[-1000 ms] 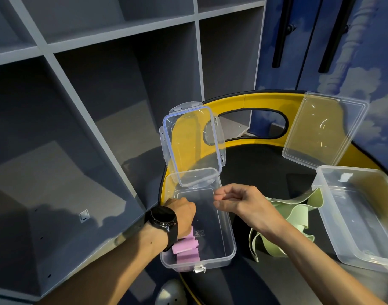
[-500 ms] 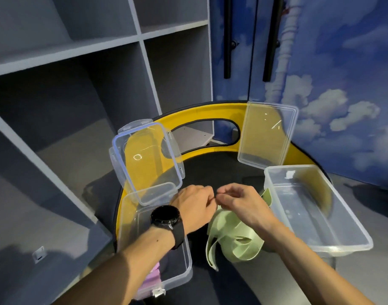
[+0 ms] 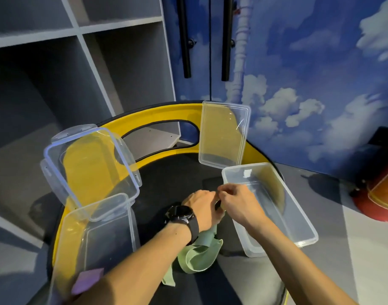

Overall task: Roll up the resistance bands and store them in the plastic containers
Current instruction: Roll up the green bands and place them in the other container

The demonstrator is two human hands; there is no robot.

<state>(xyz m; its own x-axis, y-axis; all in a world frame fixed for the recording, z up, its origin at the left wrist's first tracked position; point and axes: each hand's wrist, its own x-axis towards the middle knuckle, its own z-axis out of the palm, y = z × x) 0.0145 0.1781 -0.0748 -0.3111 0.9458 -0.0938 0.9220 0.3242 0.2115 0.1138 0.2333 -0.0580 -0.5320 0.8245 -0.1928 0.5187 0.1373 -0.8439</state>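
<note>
A pale green resistance band [image 3: 198,256] lies crumpled on the black seat between two clear plastic containers. My left hand [image 3: 203,206], with a black watch on its wrist, and my right hand [image 3: 239,202] meet above the band and both pinch its upper end, most of which they hide. The left container [image 3: 96,234] stands open with its hinged lid [image 3: 89,170] up and a rolled pink band [image 3: 87,280] in its near end. The right container [image 3: 274,203] is open and holds nothing I can see.
A loose clear lid [image 3: 223,133] leans on the yellow rim [image 3: 157,113] of the round seat. Grey shelving [image 3: 56,73] stands at the left. A blue cloud-painted wall with two black door handles is behind. A red object [image 3: 382,194] sits on the floor at far right.
My left hand left the left container, where the pink band stays, and moved right to join my right hand on the green band. The view swung to the right.
</note>
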